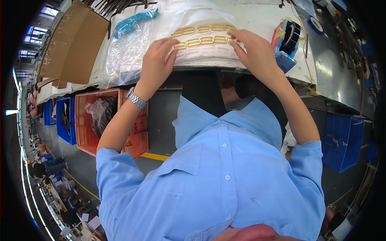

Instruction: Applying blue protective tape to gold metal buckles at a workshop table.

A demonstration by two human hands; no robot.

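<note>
- Golden rectangular metal buckles [206,40] lay in two rows left of the blue tape dispenser with a dark roll [288,47]; the rows looked mostly formed, but what was left I could not tell.
- Farther from the dispenser, the left hand [158,57] was half open; nearer, the right hand [257,52] was loosely bent. Both were at row ends; their grip was unclear.
- The white table [257,14] had its front edge near the dispenser; the crinkled clear plastic bag [126,58] lay well left of it.

Bright light falls on my white counter [261,14]. Left of it, windows [33,34] and strip lights [11,113] glare, bowed along the fisheye rim; on it, plastic [124,60] glints. Over it, my left grip [158,55] and right grip [256,50] look crisp; far left of it, detail softens.
</note>
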